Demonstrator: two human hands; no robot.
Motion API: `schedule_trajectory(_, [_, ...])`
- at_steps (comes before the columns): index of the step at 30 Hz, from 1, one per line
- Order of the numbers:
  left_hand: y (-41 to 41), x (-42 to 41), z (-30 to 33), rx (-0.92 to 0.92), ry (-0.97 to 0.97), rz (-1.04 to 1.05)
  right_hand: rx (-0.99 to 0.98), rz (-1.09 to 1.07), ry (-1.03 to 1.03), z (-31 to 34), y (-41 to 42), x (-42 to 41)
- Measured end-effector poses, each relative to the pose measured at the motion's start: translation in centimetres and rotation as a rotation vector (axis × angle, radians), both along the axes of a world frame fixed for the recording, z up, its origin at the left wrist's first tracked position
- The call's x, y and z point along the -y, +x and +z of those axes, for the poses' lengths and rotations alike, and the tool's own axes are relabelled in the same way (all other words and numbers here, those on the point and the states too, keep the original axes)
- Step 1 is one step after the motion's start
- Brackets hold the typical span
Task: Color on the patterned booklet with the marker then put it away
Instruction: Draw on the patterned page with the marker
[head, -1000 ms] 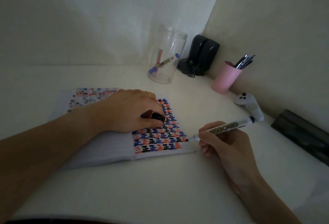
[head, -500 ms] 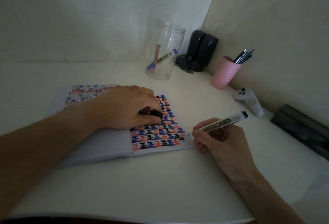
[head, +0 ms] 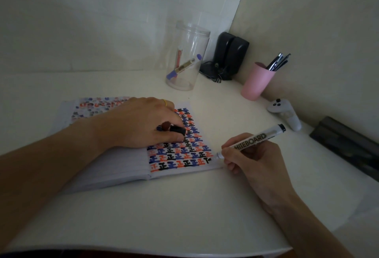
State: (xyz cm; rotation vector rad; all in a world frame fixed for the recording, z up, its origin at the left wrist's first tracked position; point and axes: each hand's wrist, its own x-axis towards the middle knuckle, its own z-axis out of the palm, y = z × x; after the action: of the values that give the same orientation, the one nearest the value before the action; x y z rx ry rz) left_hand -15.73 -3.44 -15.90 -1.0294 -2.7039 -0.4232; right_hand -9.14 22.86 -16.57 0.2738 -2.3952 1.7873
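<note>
Right hand [head: 254,161] pinches the marker [head: 252,141]; left hand [head: 143,122] (clutching a black cap [head: 177,129]) pins the red-blue-black patterned booklet [head: 178,153]. Clear jar [head: 187,56] holds two markers.

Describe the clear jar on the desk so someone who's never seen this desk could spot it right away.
Look to the back corner of the white desk, where the two walls meet. Just left of the black speakers stands the clear jar, upright and open-topped. Unlike the pink cup of pens to the right, it is see-through and holds markers, one with a purple cap.
</note>
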Motion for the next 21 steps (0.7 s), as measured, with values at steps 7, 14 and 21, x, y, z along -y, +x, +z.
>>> schedule_trajectory(7, [0.00,0.00,0.07,-0.002,-0.025,0.002,-0.009,-0.011,-0.001,-0.10,-0.07,-0.11])
schedule_trajectory(14, [0.01,0.03,0.12,-0.005,-0.032,-0.002,-0.008,0.038,0.035,-0.07,0.00,0.05])
schedule_trajectory(21, [-0.07,0.04,0.02,-0.017,-0.029,0.003,-0.009,0.055,0.035,-0.12,0.01,-0.05])
